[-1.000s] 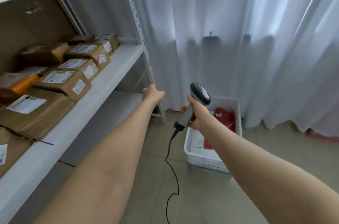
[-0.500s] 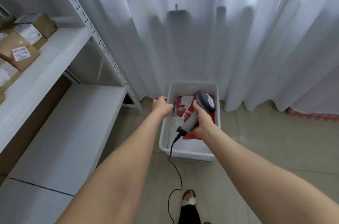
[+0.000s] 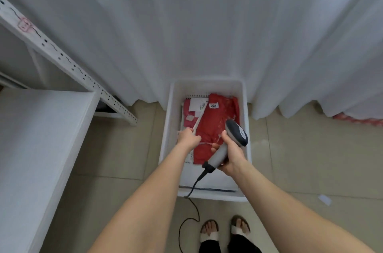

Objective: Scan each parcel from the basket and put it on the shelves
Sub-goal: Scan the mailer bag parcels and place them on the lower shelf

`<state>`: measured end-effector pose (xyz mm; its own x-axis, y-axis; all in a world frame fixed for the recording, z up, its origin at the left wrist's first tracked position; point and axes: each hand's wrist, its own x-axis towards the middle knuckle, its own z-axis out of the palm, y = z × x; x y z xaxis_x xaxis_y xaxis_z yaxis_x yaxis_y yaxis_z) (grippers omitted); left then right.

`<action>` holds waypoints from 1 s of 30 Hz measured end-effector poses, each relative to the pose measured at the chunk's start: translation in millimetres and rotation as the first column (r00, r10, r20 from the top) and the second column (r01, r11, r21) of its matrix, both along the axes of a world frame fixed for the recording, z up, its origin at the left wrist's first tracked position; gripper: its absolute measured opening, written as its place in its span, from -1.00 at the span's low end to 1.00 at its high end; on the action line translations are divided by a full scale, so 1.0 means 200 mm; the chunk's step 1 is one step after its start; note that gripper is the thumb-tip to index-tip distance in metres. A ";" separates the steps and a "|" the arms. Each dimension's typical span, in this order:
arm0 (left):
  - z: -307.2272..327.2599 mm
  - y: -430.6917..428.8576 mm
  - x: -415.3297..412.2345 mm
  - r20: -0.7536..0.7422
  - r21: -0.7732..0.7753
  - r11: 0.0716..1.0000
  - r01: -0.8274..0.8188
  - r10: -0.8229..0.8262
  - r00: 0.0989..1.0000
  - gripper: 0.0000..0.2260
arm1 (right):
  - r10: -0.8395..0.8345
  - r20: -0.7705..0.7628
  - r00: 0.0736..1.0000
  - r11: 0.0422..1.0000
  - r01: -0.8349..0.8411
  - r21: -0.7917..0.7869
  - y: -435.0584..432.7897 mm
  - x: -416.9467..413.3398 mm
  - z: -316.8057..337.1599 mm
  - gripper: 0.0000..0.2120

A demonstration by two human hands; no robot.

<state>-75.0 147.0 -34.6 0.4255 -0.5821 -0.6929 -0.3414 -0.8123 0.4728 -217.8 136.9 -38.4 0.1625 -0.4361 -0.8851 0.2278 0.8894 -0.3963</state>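
Note:
A white plastic basket [image 3: 245, 120] stands on the floor by the curtain. Inside lie a red soft parcel [image 3: 215, 122] with a small white label, and under it a white parcel [image 3: 189, 122] with a pink patch. My left hand [image 3: 187, 138] reaches into the basket, its fingers curled at the white parcel's edge beside the red one; whether it grips is hidden. My right hand [image 3: 230, 155] is closed on the grey handle of a barcode scanner [image 3: 234, 141], held over the basket's right side.
A white shelf board [image 3: 41, 138] fills the left, with a perforated upright post [image 3: 68, 66] slanting to the floor. White curtains [image 3: 207, 24] hang behind the basket. The scanner cable [image 3: 190, 211] trails across the tiled floor toward my sandalled feet [image 3: 223, 230].
My view swung from the parcel-filled shelves down to the basket. My left hand left the shelf post and dropped into the basket onto the parcels. The scanner came along over the basket.

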 end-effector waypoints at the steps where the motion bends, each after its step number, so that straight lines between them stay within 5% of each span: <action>1: -0.12 -0.04 0.00 -0.019 0.004 1.000 -0.016 0.016 1.000 -0.52 | 0.004 -0.015 1.000 1.000 -0.004 -0.002 -0.04 0.00 -0.11 -0.70; 4: -0.49 -0.12 0.01 -0.050 0.006 0.998 -0.065 0.065 0.997 -0.54 | 0.001 -0.052 0.999 1.000 -0.001 -0.008 -0.15 0.02 -0.46 -0.68; 12: -1.35 -0.31 0.07 -0.076 0.025 0.992 -0.120 0.121 0.990 -0.18 | -0.013 -0.093 0.996 1.000 0.012 -0.011 -0.38 0.04 -1.22 -0.72; 22: -1.87 -0.69 0.12 -0.031 -0.010 0.994 -0.107 0.107 0.994 0.11 | -0.024 -0.079 0.997 0.995 0.016 -0.095 -0.63 0.02 -1.64 -0.73; 25: -1.94 -0.72 0.10 -0.014 -0.029 0.992 -0.124 0.124 0.992 0.02 | -0.028 -0.057 0.998 0.994 0.022 -0.110 -0.65 0.02 -1.68 -0.75; 30: -1.95 -0.68 0.05 -0.133 -0.205 0.944 -0.260 0.236 0.963 -0.43 | -0.033 -0.047 0.998 0.992 0.027 -0.120 -0.63 0.04 -1.68 -0.76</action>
<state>-64.4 11.2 -424.6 0.5075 -0.6093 -0.6093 -0.0816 -0.7379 0.6699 -210.1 10.6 -373.4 0.1057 -0.5426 -0.8333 0.2315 0.8284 -0.5100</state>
